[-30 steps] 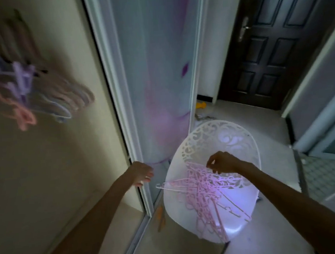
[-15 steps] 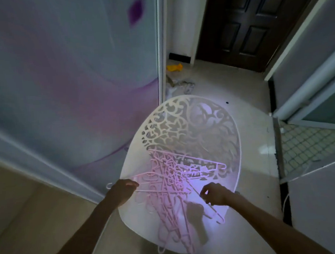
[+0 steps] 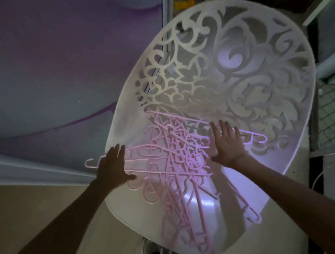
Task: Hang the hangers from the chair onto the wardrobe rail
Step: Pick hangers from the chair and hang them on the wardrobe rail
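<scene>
A: Pink plastic hangers [image 3: 177,162]: tangled heap on the white fretwork chair [image 3: 238,65].

B: Left hand [image 3: 112,169] flat, released; right hand [image 3: 227,142] likewise, fingers spread. Recommend closing one grip around a single hook and lifting slowly to free it.

A tangled heap of pink hangers [image 3: 177,162] lies on the seat of a white chair [image 3: 280,90] with a scroll-cut back; the left hand [image 3: 112,167] lies flat, fingers straight, over the hangers at the heap's left edge, where one hanger end juts past the seat rim; the right hand [image 3: 227,142] spreads flat on the heap's upper right; a purple-tinted sliding door [image 3: 57,65] stands just left of the chair.
</scene>
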Tool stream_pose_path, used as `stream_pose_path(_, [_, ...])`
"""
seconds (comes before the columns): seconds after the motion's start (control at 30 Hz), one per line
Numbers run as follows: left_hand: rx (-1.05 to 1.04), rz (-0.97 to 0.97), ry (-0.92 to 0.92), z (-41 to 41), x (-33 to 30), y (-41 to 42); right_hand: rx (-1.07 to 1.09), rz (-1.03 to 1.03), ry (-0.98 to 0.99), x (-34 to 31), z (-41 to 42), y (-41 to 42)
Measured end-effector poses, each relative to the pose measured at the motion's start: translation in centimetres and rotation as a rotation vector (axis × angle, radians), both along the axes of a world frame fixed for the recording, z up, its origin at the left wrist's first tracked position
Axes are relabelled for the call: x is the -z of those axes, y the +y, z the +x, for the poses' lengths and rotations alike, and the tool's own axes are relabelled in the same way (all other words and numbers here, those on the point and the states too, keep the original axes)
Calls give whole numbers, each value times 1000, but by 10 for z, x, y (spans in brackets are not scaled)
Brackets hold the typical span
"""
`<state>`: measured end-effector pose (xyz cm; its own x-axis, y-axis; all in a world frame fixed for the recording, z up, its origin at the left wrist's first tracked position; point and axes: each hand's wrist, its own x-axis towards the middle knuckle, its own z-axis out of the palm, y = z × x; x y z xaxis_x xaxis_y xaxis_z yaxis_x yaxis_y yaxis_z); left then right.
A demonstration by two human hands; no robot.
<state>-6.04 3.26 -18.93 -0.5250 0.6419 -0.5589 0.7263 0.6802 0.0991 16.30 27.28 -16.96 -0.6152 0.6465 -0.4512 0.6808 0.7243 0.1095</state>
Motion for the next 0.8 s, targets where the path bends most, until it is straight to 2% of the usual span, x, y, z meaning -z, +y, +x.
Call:
stream_pose_path(0.07, [5, 24, 27, -3, 12, 0, 24, 7, 11, 10, -8, 8])
stream_pose_path(0.17, [1, 161, 118, -1, 20, -2, 13, 48, 102, 7, -9, 17])
stream_pose_path(0.27, [-3, 172, 154, 1, 22, -2, -10, 44, 165, 2, -6, 22])
stream_pose_path(0.47, [-251, 329, 57, -8, 5, 4, 120, -35, 313, -13, -1, 22])
stream_pose_path(0.57, [-333, 383, -30, -11, -7, 1, 174, -47, 344, -20, 4, 15])
stream_pose_path(0.67, [-406, 434, -42, -9, -22, -5, 201, -47, 405, -30, 10, 9])
stream_pose_path(0.73, [-439, 421, -15, -3, -37, -10, 256, -123, 401, -40, 13, 4])
stream_pose_path(0.8, [-472, 379, 10, 5, -59, -18, 368, -302, 380, -53, 17, -5])
